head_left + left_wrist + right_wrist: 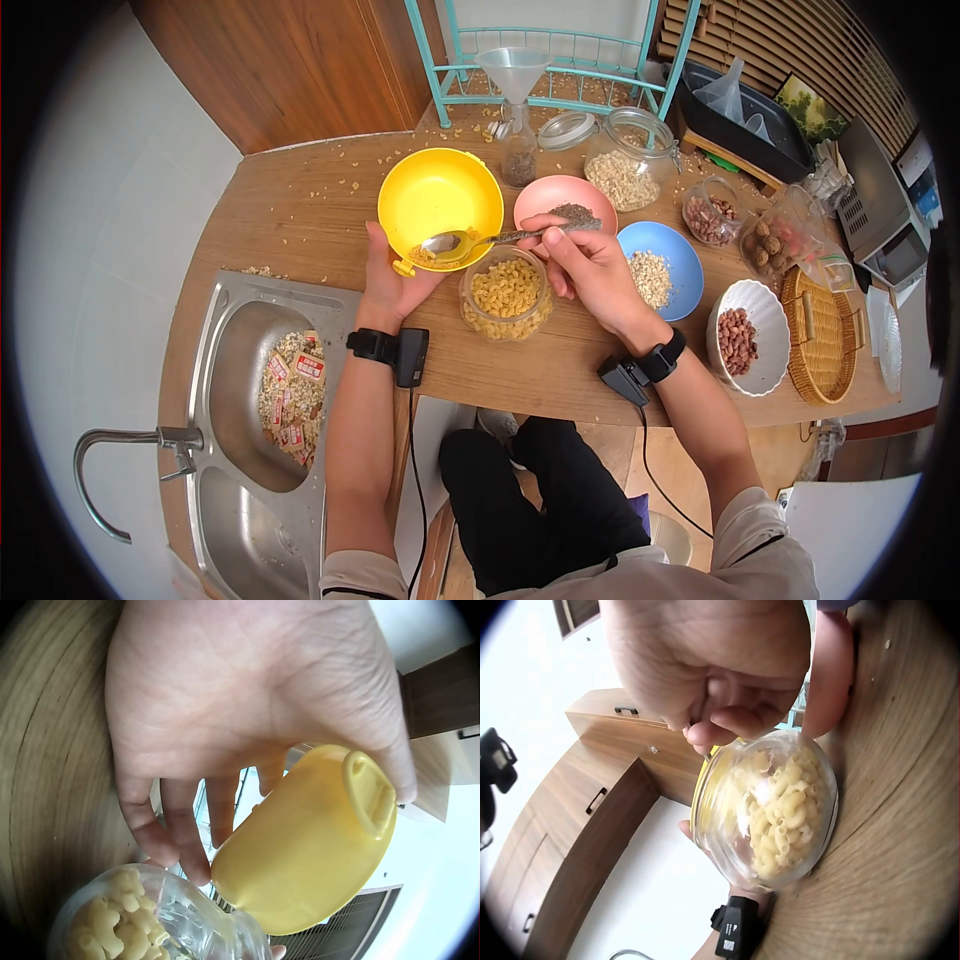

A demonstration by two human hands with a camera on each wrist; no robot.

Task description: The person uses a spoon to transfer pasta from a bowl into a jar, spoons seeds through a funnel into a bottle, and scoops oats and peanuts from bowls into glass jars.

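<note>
My left hand (393, 292) holds a yellow bowl (435, 190) near its small tab, with the thumb at the side and the fingers underneath. In the left wrist view that yellow bowl (300, 862) is raised above the counter and tilted. A metal spoon (443, 244) dips inside the bowl's near rim, and my right hand (597, 272) pinches its handle between thumb and fingers. Small yellowish bits show beside the spoon's tip. Just below stands an open glass jar (829, 825) of macaroni, between the two hands.
Behind sit a pink plate (535, 195) of dark seeds, a bottle (518, 150) with a funnel (513, 68), and a jar of oats (625, 180). To the right are a blue plate (685, 265), a white bowl (765, 305) of peanuts and a wicker basket (825, 350). A sink (240, 320) lies left.
</note>
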